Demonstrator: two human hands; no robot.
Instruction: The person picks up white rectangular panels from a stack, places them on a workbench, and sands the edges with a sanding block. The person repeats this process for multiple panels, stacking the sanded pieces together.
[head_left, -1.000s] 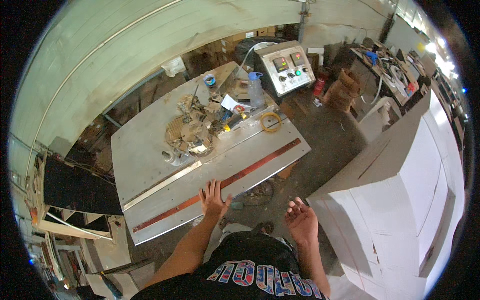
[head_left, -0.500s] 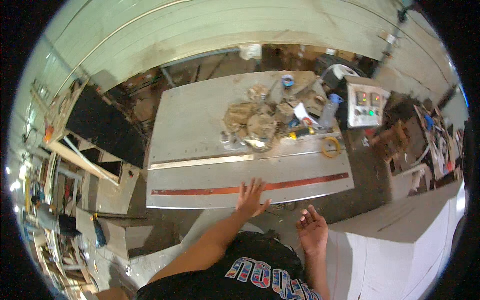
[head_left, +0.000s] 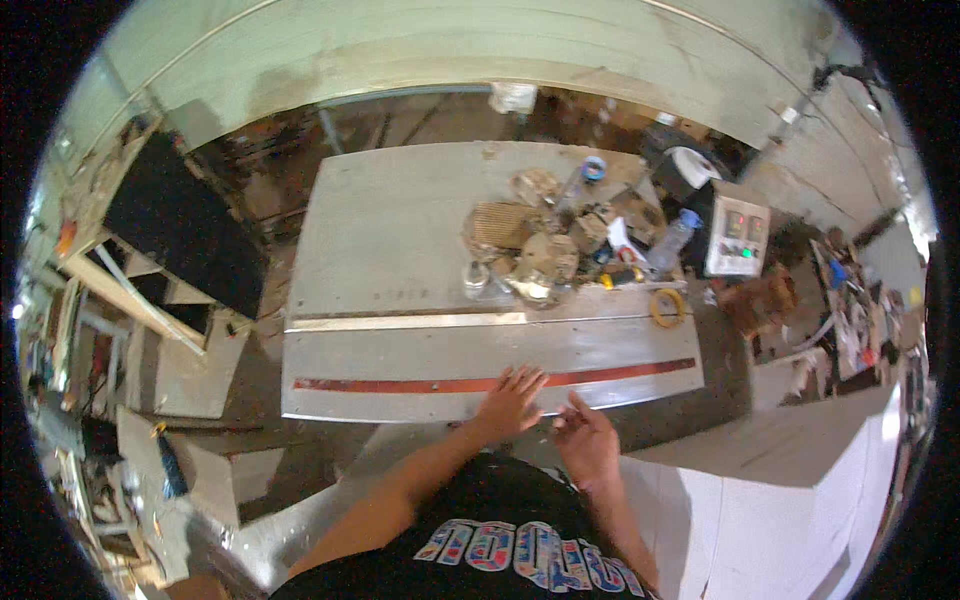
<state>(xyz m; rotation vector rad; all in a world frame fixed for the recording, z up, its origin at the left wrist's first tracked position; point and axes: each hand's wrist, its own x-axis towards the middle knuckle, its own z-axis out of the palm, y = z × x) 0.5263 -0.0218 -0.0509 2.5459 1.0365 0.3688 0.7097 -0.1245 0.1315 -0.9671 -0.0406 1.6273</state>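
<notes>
Head view: left hand (head_left: 508,406) laid flat, fingers extended, grasping nothing; fingertips over the red strip (head_left: 400,385), hiding a short length of it. Strip lies along the front of the surface (head_left: 380,220), parallel to the front edge. Right hand (head_left: 588,440) just off that edge, fingers part-curled and blurred; cannot tell if it grips anything. Clutter (head_left: 545,258) at back right, pieces hard to separate; surface extends well left of it. Tape roll (head_left: 666,308) near right edge. White panel (head_left: 760,510) cut off lower right.
</notes>
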